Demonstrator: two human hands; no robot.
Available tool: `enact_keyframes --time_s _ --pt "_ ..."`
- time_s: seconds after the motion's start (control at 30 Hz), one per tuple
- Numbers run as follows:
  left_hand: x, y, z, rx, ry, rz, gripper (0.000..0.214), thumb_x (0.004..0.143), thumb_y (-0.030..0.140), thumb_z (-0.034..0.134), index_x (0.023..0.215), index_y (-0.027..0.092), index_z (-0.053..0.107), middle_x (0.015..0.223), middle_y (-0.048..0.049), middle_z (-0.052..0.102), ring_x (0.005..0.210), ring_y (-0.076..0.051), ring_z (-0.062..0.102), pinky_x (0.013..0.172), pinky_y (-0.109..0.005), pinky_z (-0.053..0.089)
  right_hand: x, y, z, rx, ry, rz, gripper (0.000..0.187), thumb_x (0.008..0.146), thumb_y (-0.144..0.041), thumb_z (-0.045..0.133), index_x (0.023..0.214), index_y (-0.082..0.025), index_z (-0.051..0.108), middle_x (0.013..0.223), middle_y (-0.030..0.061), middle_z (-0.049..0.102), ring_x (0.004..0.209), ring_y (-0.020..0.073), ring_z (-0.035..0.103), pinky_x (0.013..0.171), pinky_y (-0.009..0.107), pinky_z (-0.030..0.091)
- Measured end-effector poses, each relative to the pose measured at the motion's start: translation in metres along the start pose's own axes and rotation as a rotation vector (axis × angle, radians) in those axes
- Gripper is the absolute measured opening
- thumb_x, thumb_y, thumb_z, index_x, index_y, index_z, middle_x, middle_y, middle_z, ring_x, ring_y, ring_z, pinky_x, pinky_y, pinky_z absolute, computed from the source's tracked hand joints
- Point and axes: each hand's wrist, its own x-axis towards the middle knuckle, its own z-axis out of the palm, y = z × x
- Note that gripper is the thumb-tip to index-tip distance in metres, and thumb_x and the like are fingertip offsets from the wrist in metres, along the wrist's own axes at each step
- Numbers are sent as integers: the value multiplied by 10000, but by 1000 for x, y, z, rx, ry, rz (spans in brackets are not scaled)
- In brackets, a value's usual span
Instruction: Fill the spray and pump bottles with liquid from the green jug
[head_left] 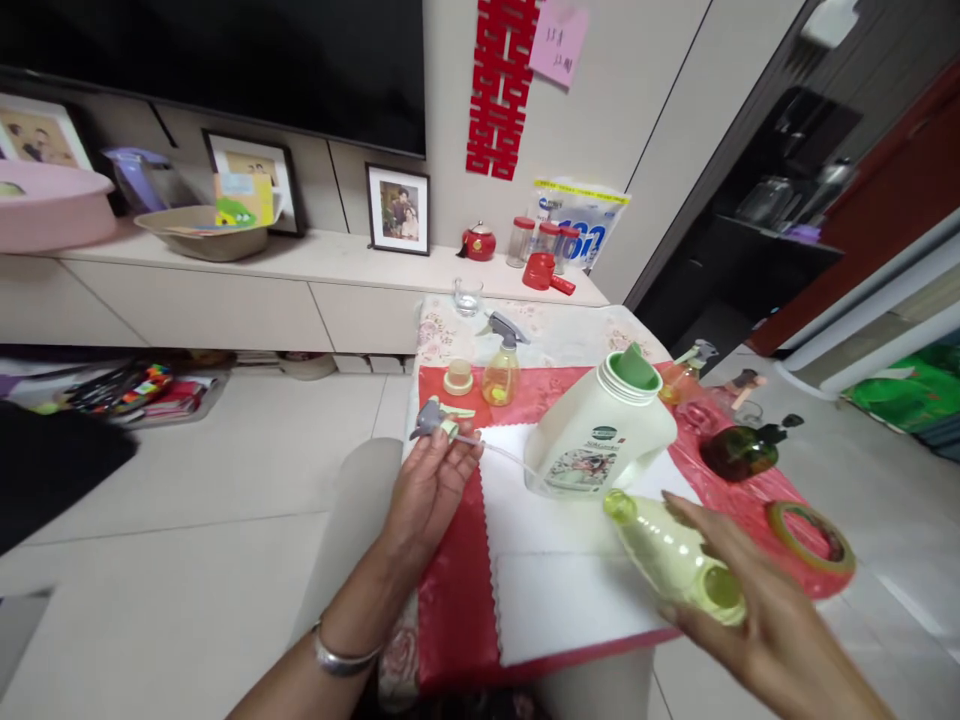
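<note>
My left hand [433, 480], a silver bangle on its wrist, is closed on a grey trigger spray head [430, 420]. From the spray head a thin clear dip tube [501, 452] runs out to the right. In my right hand [757, 590] is a see-through yellow-green spray bottle [660, 550], tipped on its side, its open neck pointing up and left. Between the hands a big pale detergent jug [600, 430] stands uncapped on a white sheet [555, 610], with a green piece [634, 368] in its mouth. Behind my left hand stands another spray bottle [501, 375] beside a cream cap [458, 377].
On the red cloth [454, 600] at right lie a dark green pump bottle [739, 452] and a roll of tape [810, 535], with more bottles behind. A glass cup [467, 296] stands at the table's back. Along the wall runs a cabinet [247, 290] with red-lidded jars [520, 242].
</note>
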Motion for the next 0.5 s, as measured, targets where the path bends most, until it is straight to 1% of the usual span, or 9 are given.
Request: enact_keyframes --time_s 0.1,0.17,0.23,0.33,0.43,0.5 --pt "-6 5 11 4 -5 23 172 838 204 788 956 151 673 971 -70 746 872 -168 730 825 -320 629 -12 -7 35 -35 -59 -39 644 989 -483 545 1552 -240 345 1414 38 454 1266 165 491 980 258 494" --pt "-10 5 15 24 -31 25 183 826 220 802 941 160 674 978 -65 746 869 -169 729 821 -319 630 -12 -13 49 -41 -55 -24 638 1003 -478 517 1560 -241 312 1432 21 430 1306 152 443 1019 257 474" --pt "-14 3 18 48 -60 22 220 804 245 827 947 168 679 973 -55 746 861 -166 728 815 -309 628 -10 -18 56 -25 -37 5 623 1012 -486 497 1556 -246 309 1435 9 424 1323 143 414 1044 255 458" --pt "-19 -2 21 88 -83 15 288 771 275 857 980 178 685 966 -44 745 841 -157 726 802 -291 621 -6 -24 60 12 -33 43 626 1008 -482 504 1557 -255 307 1438 2 416 1325 131 406 1058 247 447" --pt "-25 -9 23 143 -99 -8 331 748 310 876 985 178 687 987 -43 738 818 -152 719 778 -284 611 -2 -29 64 43 -35 44 623 1010 -482 507 1558 -266 303 1440 4 408 1336 130 399 1080 260 441" --pt "-31 -15 24 190 -134 -47 341 753 336 872 995 177 692 993 -43 730 805 -153 714 771 -288 598 1 -34 67 58 -20 41 622 1014 -489 503 1559 -266 305 1432 19 405 1331 134 404 1074 267 452"
